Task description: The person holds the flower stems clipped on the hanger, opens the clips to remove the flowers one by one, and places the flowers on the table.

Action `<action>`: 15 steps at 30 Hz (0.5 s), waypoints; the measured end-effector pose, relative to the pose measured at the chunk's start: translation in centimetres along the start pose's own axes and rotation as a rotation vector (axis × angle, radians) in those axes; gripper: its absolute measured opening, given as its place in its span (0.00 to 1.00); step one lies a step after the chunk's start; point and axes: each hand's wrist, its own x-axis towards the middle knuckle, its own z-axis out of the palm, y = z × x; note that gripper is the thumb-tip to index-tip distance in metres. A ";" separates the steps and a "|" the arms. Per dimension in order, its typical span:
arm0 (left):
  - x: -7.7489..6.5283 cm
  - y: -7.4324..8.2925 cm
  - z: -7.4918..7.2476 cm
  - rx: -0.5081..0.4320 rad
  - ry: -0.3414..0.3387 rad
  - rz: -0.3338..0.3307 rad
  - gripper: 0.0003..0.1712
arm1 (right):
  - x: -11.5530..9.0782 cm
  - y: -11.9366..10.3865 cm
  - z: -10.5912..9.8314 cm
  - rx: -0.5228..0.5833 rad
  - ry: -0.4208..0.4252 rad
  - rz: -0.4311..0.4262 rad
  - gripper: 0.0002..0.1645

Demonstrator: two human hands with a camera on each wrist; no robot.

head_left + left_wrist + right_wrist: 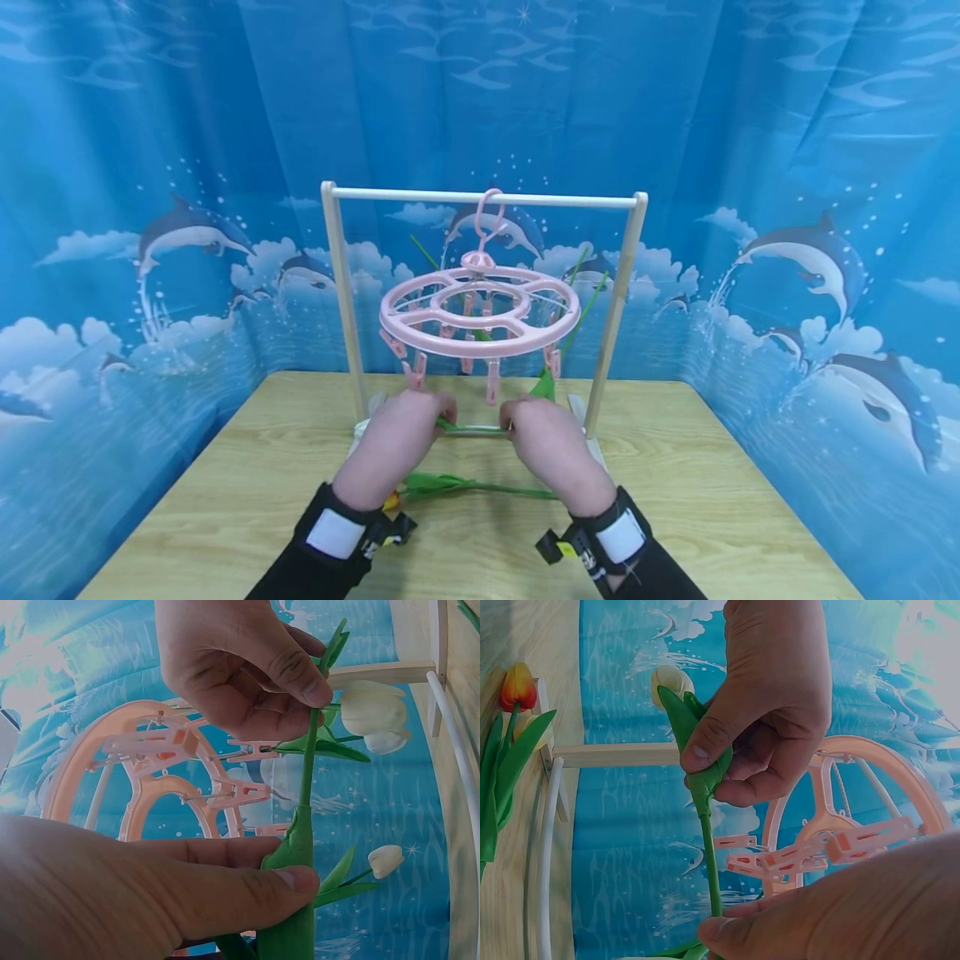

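Both hands hold one green artificial tulip stem [480, 431] level, below a round pink clip hanger [480, 342]. My left hand [405, 429] pinches it where the green leaves [289, 922] join the stem. Further along, my right hand [546, 433] pinches the thinner bare stem between thumb and fingers. A white tulip head [671, 684] shows beyond the left hand; whether it belongs to the held stem I cannot tell. Other white tulips [373, 712] hang head down at the hanger, among its pink clothespins [492, 382].
The hanger hooks over the white bar [420, 196] of a wooden stand [615, 308]. In front of the stand a red-orange tulip [517, 688] lies on the wooden table [712, 500], its leaves [438, 483] near the forearms. A blue dolphin-print curtain [480, 100] surrounds the table.
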 end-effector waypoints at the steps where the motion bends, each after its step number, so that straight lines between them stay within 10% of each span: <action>1: 0.0 0.0 0.0 0.003 0.000 0.005 0.10 | 0.0 0.0 0.0 -0.003 0.003 -0.004 0.06; 15: 0.1 -0.4 0.6 -0.003 0.000 0.014 0.10 | 0.1 0.1 0.6 -0.001 -0.016 -0.009 0.04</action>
